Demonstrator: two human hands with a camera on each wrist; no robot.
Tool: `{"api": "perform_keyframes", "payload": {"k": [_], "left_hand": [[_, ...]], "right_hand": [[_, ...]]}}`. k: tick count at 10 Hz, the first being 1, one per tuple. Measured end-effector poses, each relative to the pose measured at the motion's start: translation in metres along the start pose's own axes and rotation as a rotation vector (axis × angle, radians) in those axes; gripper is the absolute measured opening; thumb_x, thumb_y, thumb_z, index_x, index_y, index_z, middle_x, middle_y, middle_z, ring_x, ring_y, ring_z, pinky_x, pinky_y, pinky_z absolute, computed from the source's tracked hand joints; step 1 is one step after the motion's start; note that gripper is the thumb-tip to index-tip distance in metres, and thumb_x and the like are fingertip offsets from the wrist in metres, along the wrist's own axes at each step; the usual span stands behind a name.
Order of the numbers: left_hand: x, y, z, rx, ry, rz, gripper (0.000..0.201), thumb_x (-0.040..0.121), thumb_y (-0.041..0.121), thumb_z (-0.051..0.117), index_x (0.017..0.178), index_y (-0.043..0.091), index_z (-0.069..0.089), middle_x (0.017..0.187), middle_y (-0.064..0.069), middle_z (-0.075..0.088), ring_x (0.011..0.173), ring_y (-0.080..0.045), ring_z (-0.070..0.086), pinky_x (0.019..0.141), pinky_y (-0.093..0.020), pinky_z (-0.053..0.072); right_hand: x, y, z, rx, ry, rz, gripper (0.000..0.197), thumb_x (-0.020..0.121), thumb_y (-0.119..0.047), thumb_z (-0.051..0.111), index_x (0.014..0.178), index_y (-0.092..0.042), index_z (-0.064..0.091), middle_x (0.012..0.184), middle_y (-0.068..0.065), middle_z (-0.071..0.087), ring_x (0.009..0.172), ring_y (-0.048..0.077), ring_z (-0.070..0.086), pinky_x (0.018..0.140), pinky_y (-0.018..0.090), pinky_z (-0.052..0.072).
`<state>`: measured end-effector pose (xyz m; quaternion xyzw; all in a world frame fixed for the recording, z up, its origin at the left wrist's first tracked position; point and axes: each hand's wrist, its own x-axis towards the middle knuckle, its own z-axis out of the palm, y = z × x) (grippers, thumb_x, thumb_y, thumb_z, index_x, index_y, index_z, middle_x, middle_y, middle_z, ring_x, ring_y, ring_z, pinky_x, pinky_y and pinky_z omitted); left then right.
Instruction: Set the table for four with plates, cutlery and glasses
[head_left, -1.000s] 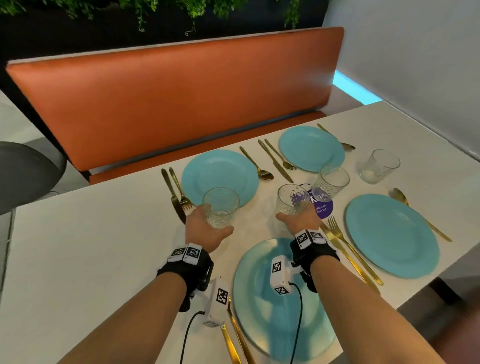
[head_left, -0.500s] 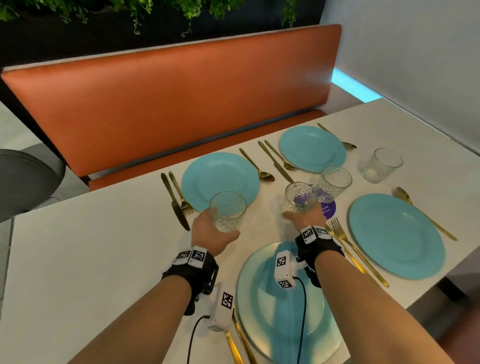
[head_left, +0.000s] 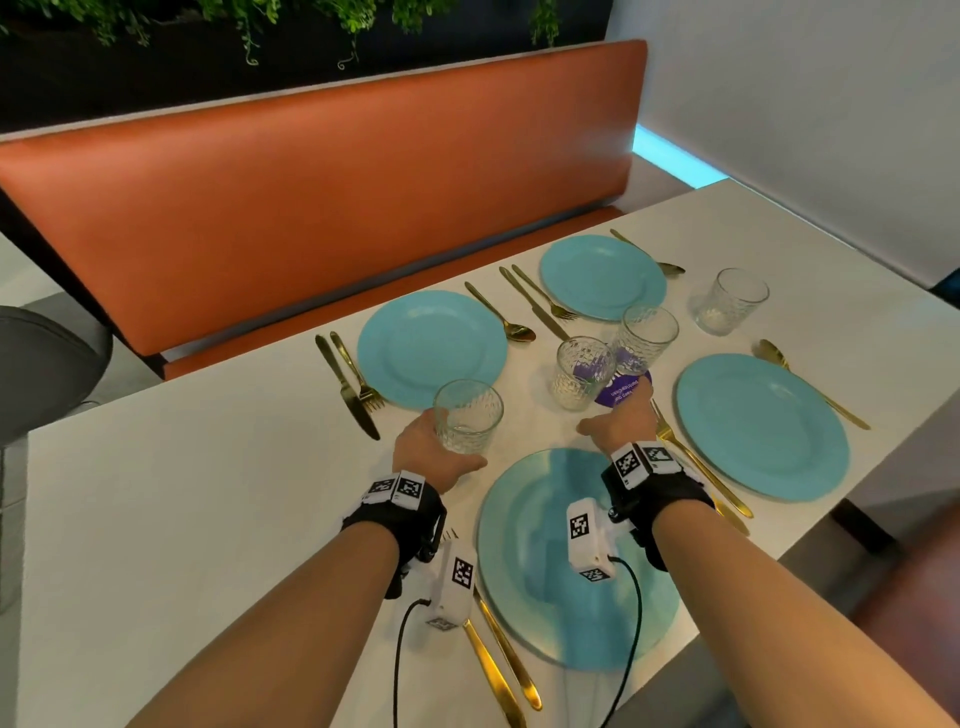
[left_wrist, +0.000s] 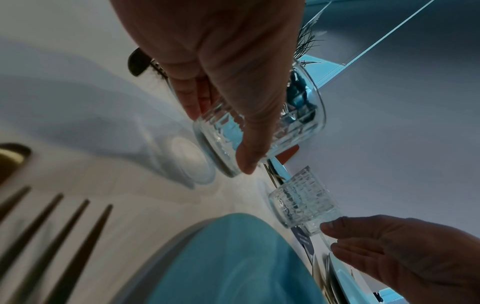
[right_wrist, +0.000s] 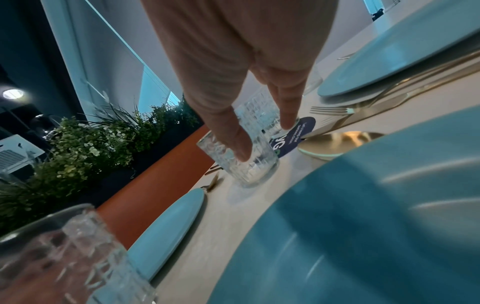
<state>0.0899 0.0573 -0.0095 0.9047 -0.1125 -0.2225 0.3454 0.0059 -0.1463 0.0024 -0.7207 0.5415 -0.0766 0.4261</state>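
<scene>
My left hand (head_left: 447, 441) grips a patterned glass (head_left: 467, 415) just in front of the far-left blue plate (head_left: 431, 348); the left wrist view shows thumb and fingers curled round this glass (left_wrist: 298, 123). My right hand (head_left: 615, 408) hovers open behind a second glass (head_left: 582, 371), which stands free on the white table (head_left: 208, 519). In the right wrist view the thumb crosses that glass (right_wrist: 249, 170) without gripping it. Two more glasses (head_left: 644, 338) (head_left: 732, 301) stand further right. Blue plates lie near me (head_left: 545, 582), at the right (head_left: 761, 426) and at the far right (head_left: 602, 275).
Gold cutlery lies beside each plate: a knife and fork (head_left: 353, 384) left of the far-left plate, a spoon (head_left: 501, 314) to its right. A purple round sticker (head_left: 621, 387) sits mid-table. An orange bench back (head_left: 311, 197) runs along the far side, a grey wall (head_left: 831, 104) on the right.
My right hand has let go of the middle glass and drawn back a little, fingers spread. My left hand still holds its glass in about the same place.
</scene>
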Motion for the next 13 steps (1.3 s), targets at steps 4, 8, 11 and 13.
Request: {"api": "perform_keyframes", "payload": {"k": [4,8,11,13], "left_hand": [[-0.008,-0.015,0.001,0.046,-0.039,-0.038,0.081,0.065,0.030,0.083,0.134,0.011,0.045,0.136,-0.008,0.054,0.126,-0.026,0.050,0.104,-0.029,0.039],[0.001,-0.022,0.009,0.098,-0.030,-0.045,0.088,0.063,0.033,0.084,0.136,0.010,0.040,0.138,-0.008,0.051,0.128,-0.025,0.048,0.103,-0.028,0.038],[0.006,-0.022,0.012,0.049,-0.048,-0.085,0.095,0.058,0.032,0.087,0.137,0.010,0.039,0.138,-0.009,0.051,0.129,-0.026,0.046,0.106,-0.029,0.036],[0.005,-0.017,0.009,0.004,-0.068,-0.137,0.112,0.055,0.034,0.089,0.144,0.006,0.026,0.146,-0.012,0.041,0.136,-0.030,0.037,0.111,-0.036,0.035]], "right_hand": [[-0.019,0.014,-0.003,-0.062,0.024,-0.071,0.097,0.065,-0.006,0.081,0.145,-0.005,0.026,0.144,0.014,0.043,0.129,0.030,0.046,0.105,0.037,0.042],[-0.036,0.025,-0.004,-0.128,-0.032,-0.079,0.092,0.073,-0.010,0.077,0.147,-0.008,0.023,0.144,0.013,0.043,0.131,0.029,0.043,0.104,0.034,0.039],[-0.045,0.028,-0.010,-0.135,-0.033,-0.068,0.087,0.075,-0.011,0.076,0.146,-0.010,0.027,0.144,0.011,0.044,0.130,0.028,0.045,0.103,0.031,0.039],[-0.050,0.024,-0.014,-0.146,-0.028,-0.075,0.084,0.075,-0.014,0.075,0.146,-0.012,0.029,0.144,0.011,0.044,0.130,0.028,0.045,0.103,0.032,0.039]]}}
